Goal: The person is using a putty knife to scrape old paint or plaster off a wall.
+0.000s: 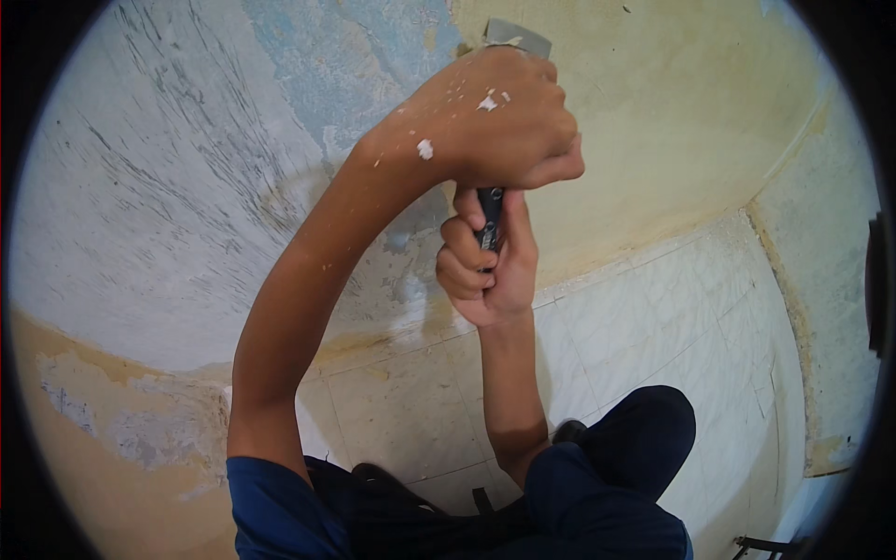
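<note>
A scraper with a wide metal blade [523,38] reaches the wall near the top of the view. My left hand [500,115], back towards me and dotted with white paint flakes, is closed over its upper part and hides the middle of the tool. Lower down, my right hand [490,259] grips the black handle [491,210], palm facing me. The handle bears some writing. The blade lies by the border between yellow paint [658,126] and a patch of exposed pale blue [343,63]. Whether its edge touches the wall is hard to tell.
Grey-white scraped wall [161,210] with dark streaks spreads to the left. Marble-patterned floor tiles [630,329] meet the wall below my hands. Another wall [826,266] stands at the right. My bent knee [651,434] and a dark shoe [385,479] are beneath.
</note>
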A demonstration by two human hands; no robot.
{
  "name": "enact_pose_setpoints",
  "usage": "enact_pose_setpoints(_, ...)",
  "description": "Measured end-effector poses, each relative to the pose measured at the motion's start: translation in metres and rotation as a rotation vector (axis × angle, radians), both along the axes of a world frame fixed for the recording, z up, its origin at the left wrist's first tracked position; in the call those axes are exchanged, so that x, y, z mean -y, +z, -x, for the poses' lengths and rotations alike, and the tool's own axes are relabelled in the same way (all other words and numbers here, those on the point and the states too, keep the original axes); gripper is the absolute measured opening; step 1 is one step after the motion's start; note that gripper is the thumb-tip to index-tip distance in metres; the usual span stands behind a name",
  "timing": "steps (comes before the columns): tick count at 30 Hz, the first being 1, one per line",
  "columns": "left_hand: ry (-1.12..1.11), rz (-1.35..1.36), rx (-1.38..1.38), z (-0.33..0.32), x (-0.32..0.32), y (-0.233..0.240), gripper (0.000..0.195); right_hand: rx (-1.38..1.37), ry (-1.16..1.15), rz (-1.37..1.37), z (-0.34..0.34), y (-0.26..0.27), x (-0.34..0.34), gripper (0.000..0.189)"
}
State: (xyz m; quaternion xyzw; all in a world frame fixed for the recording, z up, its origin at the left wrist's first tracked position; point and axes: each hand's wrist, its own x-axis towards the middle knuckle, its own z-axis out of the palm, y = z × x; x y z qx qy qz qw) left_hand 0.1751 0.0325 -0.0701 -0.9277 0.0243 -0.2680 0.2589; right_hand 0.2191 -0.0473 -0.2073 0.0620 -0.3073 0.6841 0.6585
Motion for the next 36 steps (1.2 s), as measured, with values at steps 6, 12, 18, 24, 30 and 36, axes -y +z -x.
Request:
enact_pose_setpoints(6,-0.054,0.033,0.007,-0.003,-0.001,-0.012,0.048,-0.001,0.036,-0.021,-0.006,-0.003,0.014,0.043)
enact_pose_setpoints(12,-0.013,0.111,-0.063,0.031,0.005,-0.052,0.045,0.075,0.081,0.196,0.024,-0.036,0.033,0.045)
enact_pose_setpoints(18,0.094,0.142,-0.202,0.042,0.010,-0.048,0.043,0.038,0.102,0.182,0.045,-0.038,0.035,0.047)
enact_pose_setpoints(24,0.080,0.160,-0.217,0.044,0.010,-0.044,0.043,0.027,0.064,0.199,0.052,-0.032,0.036,0.049)
enact_pose_setpoints(30,0.002,0.154,-0.151,0.037,0.006,-0.036,0.044,0.014,0.062,0.164,0.050,-0.027,0.029,0.048)
enact_pose_setpoints(36,-0.018,0.079,-0.133,0.032,-0.001,-0.039,0.045,0.014,0.013,0.116,0.051,-0.035,0.017,0.048)
